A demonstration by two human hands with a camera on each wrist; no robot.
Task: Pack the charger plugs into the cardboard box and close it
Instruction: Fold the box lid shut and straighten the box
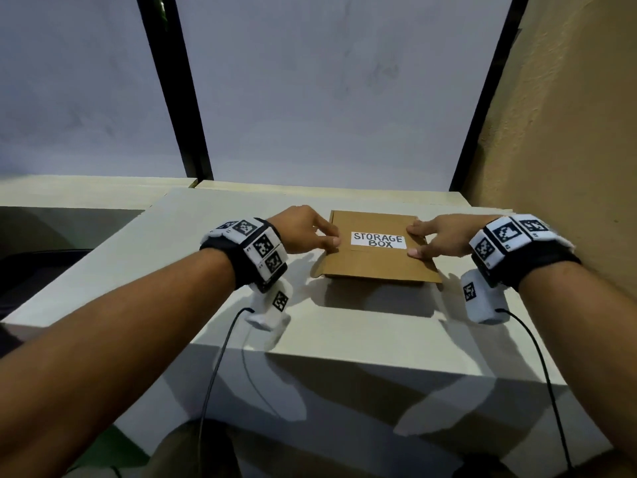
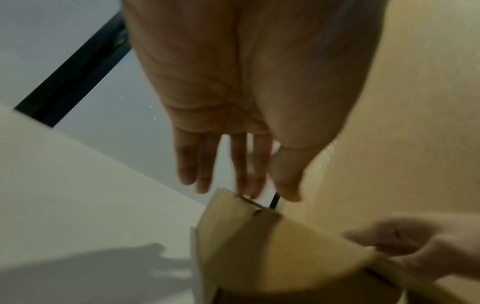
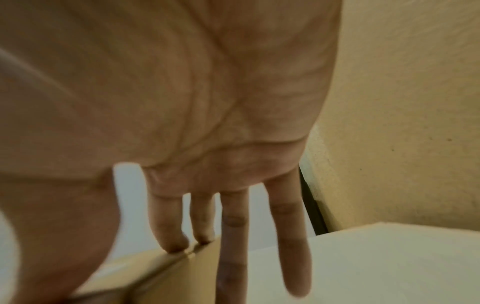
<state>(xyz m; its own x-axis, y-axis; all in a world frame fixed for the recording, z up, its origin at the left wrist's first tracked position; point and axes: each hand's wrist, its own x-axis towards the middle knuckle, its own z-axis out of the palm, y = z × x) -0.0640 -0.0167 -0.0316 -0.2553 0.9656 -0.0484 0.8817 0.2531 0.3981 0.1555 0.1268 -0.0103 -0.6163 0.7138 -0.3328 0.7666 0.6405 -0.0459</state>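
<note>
My left hand [image 1: 299,232] rests on the left edge of the cardboard box [image 1: 377,262], fingers nearly straight, pressing the lid, gripping nothing. The box sits between both grips on the tabletop [image 1: 179,263], flaps down, label [image 1: 378,240] reading STORAGE BOX. My right hand [image 1: 444,238] presses the right edge, fingers extended, holding nothing.

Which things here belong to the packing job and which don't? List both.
Job: cardboard box labelled STORAGE BOX, lid down; left hand and right hand, fingers on its lid.
Not job: white table, black cables.
</note>
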